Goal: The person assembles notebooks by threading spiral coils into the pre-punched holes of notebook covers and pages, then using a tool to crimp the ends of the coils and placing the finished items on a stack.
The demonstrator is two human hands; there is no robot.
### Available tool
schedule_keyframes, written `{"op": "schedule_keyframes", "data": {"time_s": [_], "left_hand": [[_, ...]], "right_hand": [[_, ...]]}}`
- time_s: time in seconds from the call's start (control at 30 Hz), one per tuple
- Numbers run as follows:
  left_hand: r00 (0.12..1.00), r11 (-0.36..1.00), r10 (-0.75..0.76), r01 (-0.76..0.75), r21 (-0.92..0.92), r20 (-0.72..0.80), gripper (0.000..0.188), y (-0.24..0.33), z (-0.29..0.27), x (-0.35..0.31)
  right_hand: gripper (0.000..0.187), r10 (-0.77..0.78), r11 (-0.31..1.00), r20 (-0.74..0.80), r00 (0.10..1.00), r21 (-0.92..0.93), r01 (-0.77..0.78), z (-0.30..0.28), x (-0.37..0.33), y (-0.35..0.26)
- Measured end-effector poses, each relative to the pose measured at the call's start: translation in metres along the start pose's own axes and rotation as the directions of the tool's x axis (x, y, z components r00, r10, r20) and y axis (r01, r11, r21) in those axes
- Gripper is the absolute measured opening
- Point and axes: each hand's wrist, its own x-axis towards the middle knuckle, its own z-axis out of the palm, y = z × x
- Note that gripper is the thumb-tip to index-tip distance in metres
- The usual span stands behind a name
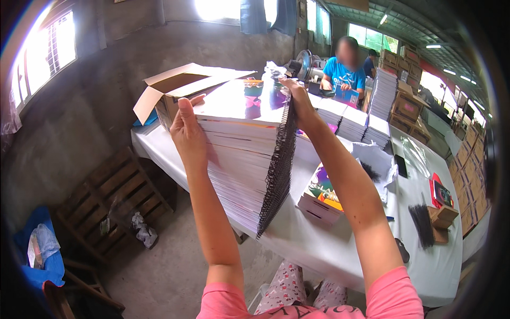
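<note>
A tall stack of spiral-bound books (239,154) stands at the table's near edge, its black coil spines (277,165) lined up on the right. The top book has a glossy, colourful cover that reflects the light. My left hand (188,127) presses against the stack's left side near the top, thumb up, fingers reaching round the far corner. At the far right corner, my right hand (300,103) wraps over the coil side; some of its fingertips are hidden behind the books. Between them, both hands clasp the upper part of the stack.
An open cardboard box (175,87) sits behind the stack. A smaller pile of books (321,191), black coils (421,226) and a phone (400,166) lie on the white-covered table (340,255). Across it a person in blue (345,72) handles a book. A wooden pallet (117,196) leans at left.
</note>
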Motion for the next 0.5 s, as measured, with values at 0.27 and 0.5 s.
{"op": "schedule_keyframes", "data": {"time_s": [0.27, 0.5], "left_hand": [[0.975, 0.931, 0.075, 0.006, -0.365, 0.208, 0.064, -0.010, -0.013, -0.002], [0.977, 0.931, 0.195, -0.157, -0.330, 0.086, 0.053, -0.021, -0.009, -0.003]], "right_hand": [[0.045, 0.023, 1.000, -0.007, 1.000, -0.017, -0.024, 0.009, -0.012, -0.013], [0.044, 0.015, 1.000, 0.001, 1.000, -0.001, -0.015, 0.012, -0.014, -0.012]]}}
